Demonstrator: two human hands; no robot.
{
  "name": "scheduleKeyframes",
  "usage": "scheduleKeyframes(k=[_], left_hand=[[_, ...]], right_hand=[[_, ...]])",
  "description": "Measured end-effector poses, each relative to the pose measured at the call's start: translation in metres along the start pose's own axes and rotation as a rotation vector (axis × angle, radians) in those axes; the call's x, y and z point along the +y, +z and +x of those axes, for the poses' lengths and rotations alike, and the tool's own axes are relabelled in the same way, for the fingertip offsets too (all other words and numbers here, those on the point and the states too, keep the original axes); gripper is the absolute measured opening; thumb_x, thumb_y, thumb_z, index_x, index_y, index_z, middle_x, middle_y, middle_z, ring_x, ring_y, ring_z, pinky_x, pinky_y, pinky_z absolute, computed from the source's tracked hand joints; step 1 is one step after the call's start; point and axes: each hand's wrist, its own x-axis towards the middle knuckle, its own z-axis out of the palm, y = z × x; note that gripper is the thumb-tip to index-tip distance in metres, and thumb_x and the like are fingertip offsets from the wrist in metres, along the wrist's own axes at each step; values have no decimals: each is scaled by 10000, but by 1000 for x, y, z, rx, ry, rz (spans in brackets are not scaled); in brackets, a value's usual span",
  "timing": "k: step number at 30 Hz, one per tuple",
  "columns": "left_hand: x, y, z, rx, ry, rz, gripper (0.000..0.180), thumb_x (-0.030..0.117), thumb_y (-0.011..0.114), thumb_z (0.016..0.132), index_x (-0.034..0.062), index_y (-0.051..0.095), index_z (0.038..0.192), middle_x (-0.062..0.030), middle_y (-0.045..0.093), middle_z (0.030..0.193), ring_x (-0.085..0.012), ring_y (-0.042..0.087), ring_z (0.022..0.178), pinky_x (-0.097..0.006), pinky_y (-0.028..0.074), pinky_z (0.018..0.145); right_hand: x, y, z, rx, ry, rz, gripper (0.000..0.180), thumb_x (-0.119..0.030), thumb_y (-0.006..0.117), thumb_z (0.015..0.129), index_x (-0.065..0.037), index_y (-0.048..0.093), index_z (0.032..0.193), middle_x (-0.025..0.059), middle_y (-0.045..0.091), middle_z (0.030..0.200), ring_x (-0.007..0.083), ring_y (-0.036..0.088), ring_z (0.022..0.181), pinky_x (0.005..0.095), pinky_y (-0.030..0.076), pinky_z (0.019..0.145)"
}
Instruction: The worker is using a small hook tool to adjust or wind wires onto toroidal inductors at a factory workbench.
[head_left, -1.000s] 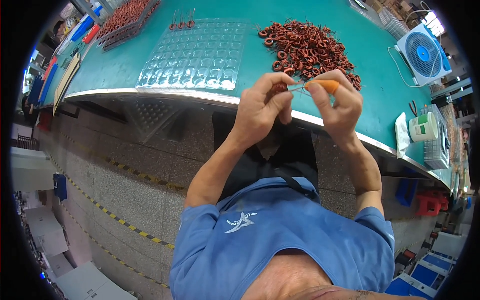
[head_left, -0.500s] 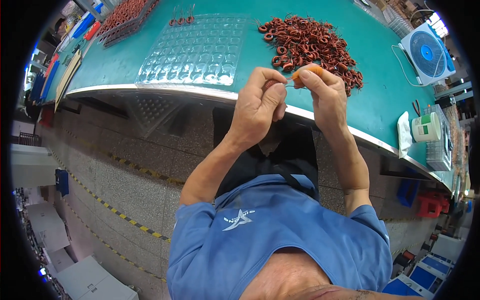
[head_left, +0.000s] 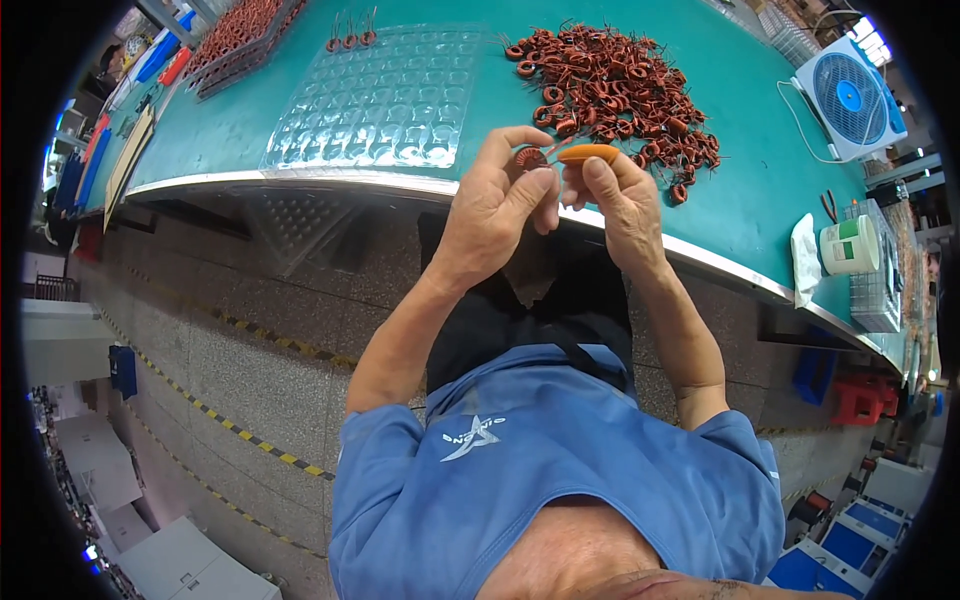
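My left hand [head_left: 492,212] is closed round a small ring coil [head_left: 530,158] wound with reddish-brown wire, held between thumb and fingers just over the table's near edge. Thin wire leads stick out from the coil toward my right hand [head_left: 632,205]. An orange finger cot [head_left: 587,153] covers that hand's index finger, whose tip is close to the leads. My right thumb presses against this finger, and the other fingers curl below. Whatever lies between thumb and finger is hidden. Behind both hands spreads a heap of similar coils [head_left: 620,85] on the green table [head_left: 750,120].
Left of the heap lies a clear plastic blister tray [head_left: 370,110], with three coils [head_left: 350,40] standing in its far-left pockets. Stacked trays full of coils [head_left: 245,40] are at the far left. On the right are a blue-and-white fan [head_left: 850,95], a white tub [head_left: 848,245] and pliers [head_left: 829,207].
Both hands have shifted slightly left. My right index finger has straightened toward the coil, and the coil shows more openly in my left hand.
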Motion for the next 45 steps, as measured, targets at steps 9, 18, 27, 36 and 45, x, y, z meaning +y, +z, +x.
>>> scheduleKeyframes(k=[9,18,27,36,45], left_hand=[[7,0,-9,51,55,425,221,115,511,991,-10,497,1172,-23,565,757,-92,556,644,-233,471,597],[-5,-21,-11,-64,-237,-162,335,318,441,1024,9,522,1126,-65,526,681,-171,577,535,-260,479,527],[-12,-18,-19,-81,-58,152,284,232,517,1000,0,556,1158,-11,538,669,-85,511,588,-229,424,541],[-13,-4,-23,20,-69,-141,234,210,485,1016,2,547,1105,-2,497,663,-76,482,551,-224,403,506],[-14,-8,-17,143,11,337,230,192,528,991,14,487,1131,-81,578,714,-165,589,596,-291,466,543]], right_hand=[[-32,17,-6,147,-100,-403,307,-252,618,940,20,699,823,58,640,656,90,592,575,235,444,520],[-16,26,3,321,-177,-235,304,-284,691,903,6,655,985,0,577,645,50,543,570,181,395,503],[-12,15,-5,74,154,-8,227,-237,665,920,-10,665,910,-4,561,556,61,518,465,185,339,414],[-13,24,-18,133,-203,-282,175,-175,655,926,-6,677,967,17,625,638,62,568,546,190,420,481],[-9,3,-22,79,108,-203,275,-250,586,972,15,635,1028,35,638,750,66,575,597,181,422,519]])
